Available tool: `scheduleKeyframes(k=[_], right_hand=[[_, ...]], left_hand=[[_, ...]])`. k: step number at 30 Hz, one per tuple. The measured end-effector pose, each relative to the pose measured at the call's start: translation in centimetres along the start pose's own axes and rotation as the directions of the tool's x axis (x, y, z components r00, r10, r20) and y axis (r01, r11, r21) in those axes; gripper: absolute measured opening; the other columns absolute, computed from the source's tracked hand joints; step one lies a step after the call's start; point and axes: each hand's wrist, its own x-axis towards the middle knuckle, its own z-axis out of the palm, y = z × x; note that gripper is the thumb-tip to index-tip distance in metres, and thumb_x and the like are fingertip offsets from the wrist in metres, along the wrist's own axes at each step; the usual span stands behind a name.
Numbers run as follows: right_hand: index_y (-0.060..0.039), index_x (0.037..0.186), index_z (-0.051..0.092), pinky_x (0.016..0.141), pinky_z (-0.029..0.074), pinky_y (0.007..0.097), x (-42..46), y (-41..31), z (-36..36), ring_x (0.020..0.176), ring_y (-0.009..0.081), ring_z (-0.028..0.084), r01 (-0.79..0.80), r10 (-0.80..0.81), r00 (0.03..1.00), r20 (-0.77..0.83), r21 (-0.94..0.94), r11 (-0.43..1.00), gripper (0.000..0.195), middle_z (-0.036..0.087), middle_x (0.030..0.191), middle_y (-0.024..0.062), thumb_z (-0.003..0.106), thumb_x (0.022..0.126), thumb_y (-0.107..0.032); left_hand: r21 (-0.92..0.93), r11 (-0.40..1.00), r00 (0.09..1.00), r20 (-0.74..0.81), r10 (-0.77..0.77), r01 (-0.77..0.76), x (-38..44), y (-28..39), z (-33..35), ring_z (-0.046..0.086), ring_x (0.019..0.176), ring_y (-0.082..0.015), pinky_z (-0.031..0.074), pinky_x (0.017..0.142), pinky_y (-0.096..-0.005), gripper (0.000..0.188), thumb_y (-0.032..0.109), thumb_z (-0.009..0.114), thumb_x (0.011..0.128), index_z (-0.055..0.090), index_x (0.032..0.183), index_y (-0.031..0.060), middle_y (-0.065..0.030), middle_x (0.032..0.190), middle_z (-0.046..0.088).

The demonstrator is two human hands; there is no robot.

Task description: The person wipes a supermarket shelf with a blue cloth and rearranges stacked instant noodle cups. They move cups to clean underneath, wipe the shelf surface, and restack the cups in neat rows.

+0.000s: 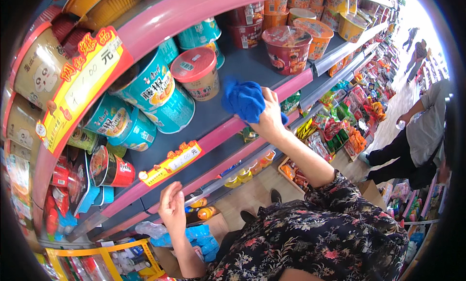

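My right hand (268, 115) grips a crumpled blue cloth (244, 100) at the pink front edge of a dark shelf (211, 117). Left of the cloth stands a beige noodle tub with a pink lid (196, 71), beside stacked turquoise instant-noodle tubs (156, 88). Beyond the cloth, a dark red noodle tub (285, 51) and an orange one (316, 37) stand near the shelf edge. My left hand (173, 204) is raised in front of the lower shelf edges, holding nothing, below a yellow price tag (171, 163).
An upper shelf with a pink rim (174, 15) curves overhead. Packaged snacks (342, 124) fill lower shelves at right. A person in a grey top (424, 128) stands in the aisle, with others farther off. A cardboard box (214, 224) and a yellow-framed rack (105, 261) stand low down.
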Motion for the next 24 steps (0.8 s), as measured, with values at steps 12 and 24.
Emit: scheduleKeyframes(k=[12, 24], right_hand=[[-0.0047, 0.121, 0.058, 0.101, 0.044, 0.0460, -15.3, -6.2, 6.0, 0.118, 0.0381, 0.054, -0.648, 0.299, 0.722, 0.624, 0.459, 0.608, 0.053, 0.056, 0.126, 0.0182, 0.080, 0.073, -0.011], [-0.0024, 0.109, 0.066, 0.090, 0.042, 0.0520, -18.8, -16.3, 22.3, 0.113, 0.0367, 0.045, -0.041, 0.232, 0.587, 0.776, -0.258, 0.965, 0.030, 0.050, 0.125, 0.0178, 0.055, 0.087, -0.020]], left_hand=[[0.084, 0.935, 0.864, 0.360, -0.351, 0.345, -7.3, -9.6, 0.1, 0.065, 0.101, -0.0130, 0.052, 0.088, -0.0276, 0.030, 0.004, 0.066, 0.094, 0.061, 0.123, -0.0026, -0.0082, 0.112, 0.068], [0.125, 0.854, 0.838, 0.164, -0.520, 0.506, -18.8, -14.1, -6.6, 0.065, 0.101, -0.0143, 0.051, 0.089, -0.0260, 0.029, 0.007, 0.064, 0.096, 0.063, 0.123, -0.0010, -0.0081, 0.110, 0.071]])
